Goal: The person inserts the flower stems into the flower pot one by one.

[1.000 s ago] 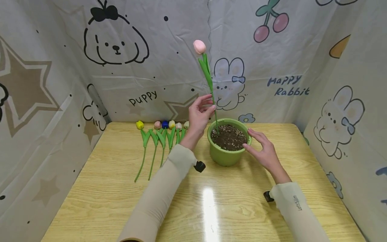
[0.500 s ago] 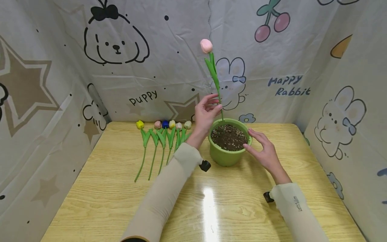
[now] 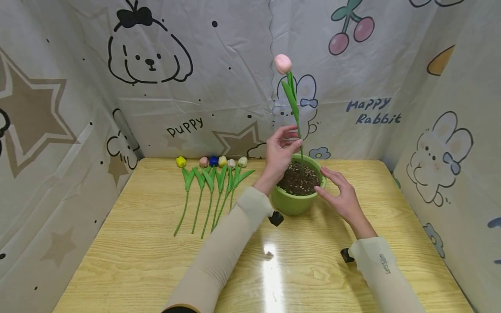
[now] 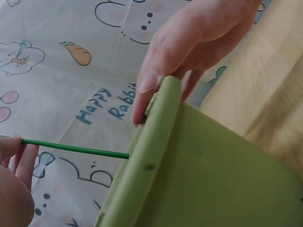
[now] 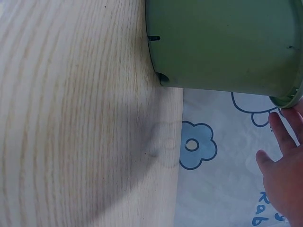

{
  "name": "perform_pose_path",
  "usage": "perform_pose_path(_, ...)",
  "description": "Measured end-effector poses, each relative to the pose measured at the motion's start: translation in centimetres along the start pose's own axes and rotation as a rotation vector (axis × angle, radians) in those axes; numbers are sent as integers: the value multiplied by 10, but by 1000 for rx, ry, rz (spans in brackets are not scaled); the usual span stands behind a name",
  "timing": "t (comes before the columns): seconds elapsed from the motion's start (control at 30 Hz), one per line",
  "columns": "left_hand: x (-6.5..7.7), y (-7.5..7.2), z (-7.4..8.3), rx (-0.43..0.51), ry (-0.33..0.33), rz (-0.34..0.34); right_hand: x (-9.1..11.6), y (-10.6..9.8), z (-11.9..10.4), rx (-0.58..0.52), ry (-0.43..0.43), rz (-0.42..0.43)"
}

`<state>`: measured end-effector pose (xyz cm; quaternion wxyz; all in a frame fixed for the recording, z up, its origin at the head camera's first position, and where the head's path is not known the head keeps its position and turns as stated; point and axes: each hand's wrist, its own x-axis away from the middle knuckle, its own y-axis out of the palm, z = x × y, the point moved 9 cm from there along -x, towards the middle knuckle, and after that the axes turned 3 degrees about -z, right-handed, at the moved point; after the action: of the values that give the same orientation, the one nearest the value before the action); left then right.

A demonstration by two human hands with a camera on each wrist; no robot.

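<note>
One pink tulip [image 3: 292, 102] stands right of centre in the upper half of the head view, bloom on top, and I'm watching its stem [image 4: 75, 149]. The left hand [image 3: 278, 155] has it: thumb and fingers pinch the stem below the leaves, a little above the far rim [image 3: 313, 160] of the pot [image 3: 293, 205]. So the flower lies right at those fingertips, off the right side of the hand as I see it. Long axis: close to upright, leaning slightly, bloom to the upper left, foot to the lower right. That foot points down at the back of the soil [image 3: 301, 180]. Is it touching? I can't tell from up here, and in the left wrist view the stem passes behind the rim, so its tip is hidden from me there too.

Stem against soil, that's the relation that matters, in my judgement: near-vertical, foot downward, over the far part of the opening. Now right of centre: the right hand [image 3: 346, 200] grips the rim with thumb and fingertips, near the stem's foot but apart from it. Nearer to the flower is the left, no contest; the right has the pot. Over at centre left, six other tulips [image 3: 210, 184] lie in a row on the table [image 3: 305, 261], blooms toward the top of the frame, stems toward the bottom.
</note>
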<state>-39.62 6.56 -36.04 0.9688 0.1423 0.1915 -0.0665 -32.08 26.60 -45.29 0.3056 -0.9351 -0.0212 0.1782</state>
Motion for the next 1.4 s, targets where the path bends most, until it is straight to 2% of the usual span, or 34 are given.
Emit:
perform_pose_path(0.4,6,15,-7,-76,28,-66,-1,1,-2,-2,-18,14)
perform_pose_path(0.7,8,19,-16,-113,-1,-78,-2,4,-2,-8,-18,6)
perform_pose_path(1.0,11,22,-22,-154,1,-124,-2,5,-1,-10,-10,-2)
perform_pose_path(1.23,13,23,-27,-266,9,-164,-1,3,1,-3,0,4)
perform_pose_path(1.4,16,25,-31,-287,10,-182,0,1,0,-7,-3,9)
